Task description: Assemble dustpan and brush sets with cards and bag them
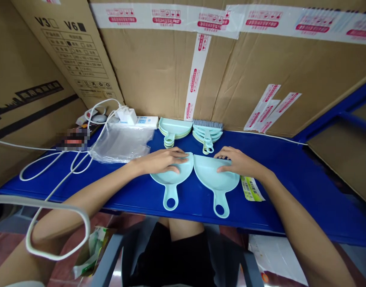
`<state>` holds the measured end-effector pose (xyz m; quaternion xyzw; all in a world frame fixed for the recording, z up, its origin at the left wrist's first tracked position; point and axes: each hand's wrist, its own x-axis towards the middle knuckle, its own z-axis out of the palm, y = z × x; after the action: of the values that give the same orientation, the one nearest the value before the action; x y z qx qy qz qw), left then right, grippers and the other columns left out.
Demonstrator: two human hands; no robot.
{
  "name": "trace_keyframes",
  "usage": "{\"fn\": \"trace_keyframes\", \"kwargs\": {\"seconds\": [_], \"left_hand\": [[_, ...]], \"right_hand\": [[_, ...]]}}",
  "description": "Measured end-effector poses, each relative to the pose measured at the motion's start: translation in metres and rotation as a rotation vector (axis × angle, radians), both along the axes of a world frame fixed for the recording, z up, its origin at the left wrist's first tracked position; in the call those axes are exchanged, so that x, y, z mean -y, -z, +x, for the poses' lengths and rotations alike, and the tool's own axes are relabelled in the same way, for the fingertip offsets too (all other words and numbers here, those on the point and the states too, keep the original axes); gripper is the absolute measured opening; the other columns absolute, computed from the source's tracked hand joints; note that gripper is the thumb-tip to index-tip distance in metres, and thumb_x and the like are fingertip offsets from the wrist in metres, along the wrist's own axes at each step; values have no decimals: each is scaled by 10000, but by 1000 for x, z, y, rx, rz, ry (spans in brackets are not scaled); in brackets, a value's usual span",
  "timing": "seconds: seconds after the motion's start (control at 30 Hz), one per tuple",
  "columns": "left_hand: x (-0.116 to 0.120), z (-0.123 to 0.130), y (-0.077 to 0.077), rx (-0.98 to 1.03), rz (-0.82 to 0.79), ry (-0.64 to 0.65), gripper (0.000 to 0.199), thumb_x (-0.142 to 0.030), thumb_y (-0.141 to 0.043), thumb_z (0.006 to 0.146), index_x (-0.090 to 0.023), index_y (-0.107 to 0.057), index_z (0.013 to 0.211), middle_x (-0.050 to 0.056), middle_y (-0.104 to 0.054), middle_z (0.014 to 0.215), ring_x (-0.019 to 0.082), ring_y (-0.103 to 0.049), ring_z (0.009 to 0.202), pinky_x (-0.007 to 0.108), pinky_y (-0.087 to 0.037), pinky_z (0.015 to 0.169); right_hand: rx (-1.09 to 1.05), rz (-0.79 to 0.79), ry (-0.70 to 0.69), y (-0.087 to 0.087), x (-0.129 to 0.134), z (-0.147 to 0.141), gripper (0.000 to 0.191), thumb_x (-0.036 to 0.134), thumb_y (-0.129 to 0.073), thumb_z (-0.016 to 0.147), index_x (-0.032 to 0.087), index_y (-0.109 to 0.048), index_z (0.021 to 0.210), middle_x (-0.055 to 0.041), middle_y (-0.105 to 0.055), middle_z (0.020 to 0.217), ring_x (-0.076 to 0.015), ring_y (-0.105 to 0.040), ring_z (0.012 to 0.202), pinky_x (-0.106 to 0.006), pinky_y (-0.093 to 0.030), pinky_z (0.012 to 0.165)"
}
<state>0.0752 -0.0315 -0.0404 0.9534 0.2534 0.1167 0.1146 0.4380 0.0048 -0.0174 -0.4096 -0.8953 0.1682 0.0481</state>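
while left hand (158,161) (thumb parted) and right hand (240,162) (fingers curled, pinch unclear) touch central pans (213,173), light, even pressure should suffice.

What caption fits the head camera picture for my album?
Left hand and right hand, each at a mint-coloured dustpan, with stacked dustpans and brushes behind on the blue table.

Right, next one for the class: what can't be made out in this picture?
All in the head view:
1. Part of the left dustpan: covered by the left hand.
2. Part of the right dustpan: covered by the right hand.
3. Insides of the lower pans in the dustpan stack: hidden by the top one.
4. Small print on the yellow-green card: too small.
5. Item beside the white cables: pixelated.
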Motion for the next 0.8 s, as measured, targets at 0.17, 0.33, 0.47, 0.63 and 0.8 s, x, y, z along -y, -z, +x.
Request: {"fn": "trace_keyframes", "kwargs": {"seconds": [0.17, 0.33, 0.47, 0.63, 0.8], "left_hand": [[-7, -3, 1, 68, -24, 44, 376, -206, -596, 1068, -224, -708, 1427, 136, -643, 1542, 304, -558, 1459, 495, -522, 1159], [-10, -3, 6, 95, 44, 96, 459, 0, -514, 1005, -226, -776, 1307, 111, -654, 1533, 296, -567, 1450, 490, -552, 1139], [-10, -2, 9, 80, 80, 87, 487, 7, -508, 1000, -215, -747, 1362, 115, -646, 1543, 303, -577, 1436, 498, -563, 1128], [-10, -1, 11, 124, 105, 82, 482, 15, -532, 991, -221, -760, 1345, 128, -681, 1496, 291, -607, 1404, 483, -580, 1100], [-11, 1, 11, 129, 140, 92, 400, -65, -557, 1032, -194, -750, 1357, 148, -679, 1492, 307, -628, 1382, 483, -588, 1091]], "right_hand": [[-35, -25, 8, 0, -4, 4, 540, 612, -793, 855, 221, -771, 1227, -108, -681, 1192, -322, -650, 1142, -437, -489, 1009], [-76, -28, 4, 0, -6, 3, 592, 681, -788, 830, 220, -799, 1200, -117, -695, 1164, -336, -662, 1118, -456, -497, 1009], [-99, -20, 0, 1, -7, 3, 584, 689, -792, 824, 222, -807, 1175, -116, -702, 1152, -335, -675, 1098, -459, -506, 1004], [-102, -17, 7, -1, -6, 3, 557, 657, -819, 813, 224, -804, 1163, -112, -705, 1136, -325, -685, 1081, -458, -524, 980], [-156, 31, 4, -1, -4, 3, 520, 638, -829, 817, 232, -758, 1133, -99, -726, 1083, -313, -692, 1031, -456, -541, 928]]}}
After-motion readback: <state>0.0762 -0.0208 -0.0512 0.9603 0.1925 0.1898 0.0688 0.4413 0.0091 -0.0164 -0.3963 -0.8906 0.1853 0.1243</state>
